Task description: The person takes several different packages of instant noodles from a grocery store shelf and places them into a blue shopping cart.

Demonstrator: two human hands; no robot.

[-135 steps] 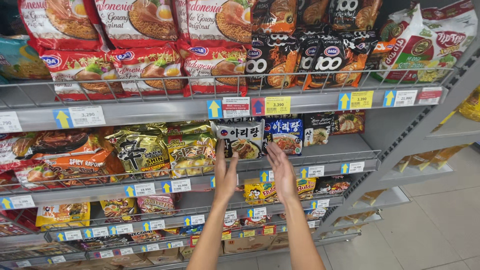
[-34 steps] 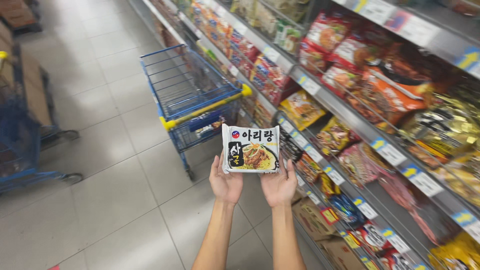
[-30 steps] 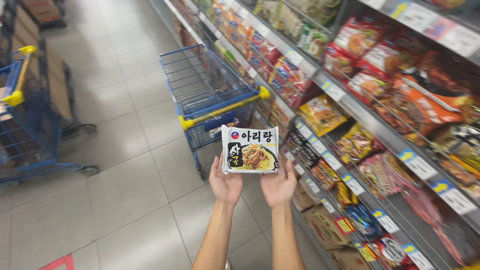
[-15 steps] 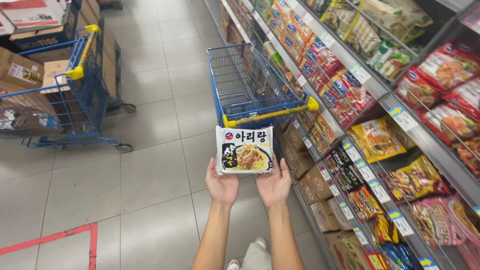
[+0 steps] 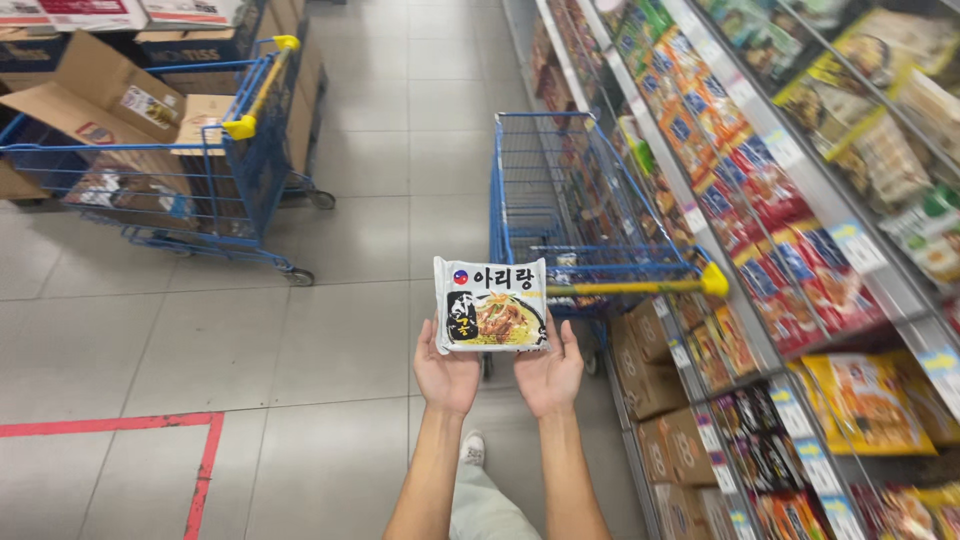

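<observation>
Noodle packet (image 5: 491, 305), white and black with a picture of a bowl, is held flat in front of the chest, above the tiled floor (image 5: 300, 330) and just short of the empty blue shopping cart (image 5: 570, 200). Left hand (image 5: 446, 375) and right hand (image 5: 549, 375) cup its lower edge, palms up, fingers half curled under it, thumbs at the front. Nothing pins the top, so a tilt forward could let the slick wrapper slide off onto the floor. A second cart (image 5: 200, 170) with cardboard boxes stands well apart at left.
</observation>
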